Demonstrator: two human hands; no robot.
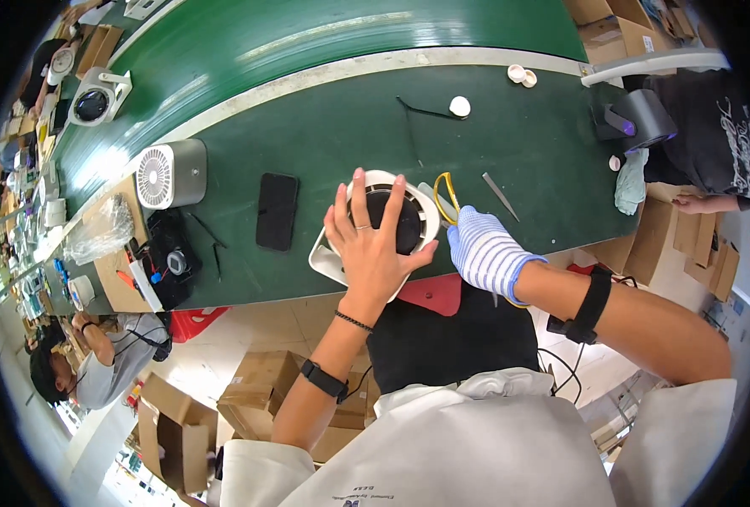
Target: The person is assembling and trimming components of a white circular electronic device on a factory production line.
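My left hand (370, 247) is spread over a white round-topped appliance housing (322, 258) at the table's front edge. Its fingers are apart and touch the rim, with the thumb on the right side. Between the fingers shows a round black centre (408, 226). Just right of the housing, my right hand (485, 249), in a blue-and-white striped glove, is closed on a tool with a yellow loop handle (447, 196). The tool's lower part is hidden by the glove, so its exact kind is unclear. A red piece (434, 296) lies below the housing at the edge.
A black phone (276, 211) and a grey fan unit (172, 173) lie left. A thin metal strip (501, 197), a black cable with a white round end (459, 106) and a teal cloth (631, 182) are right. A green conveyor belt (349, 38) runs behind. People work at both sides.
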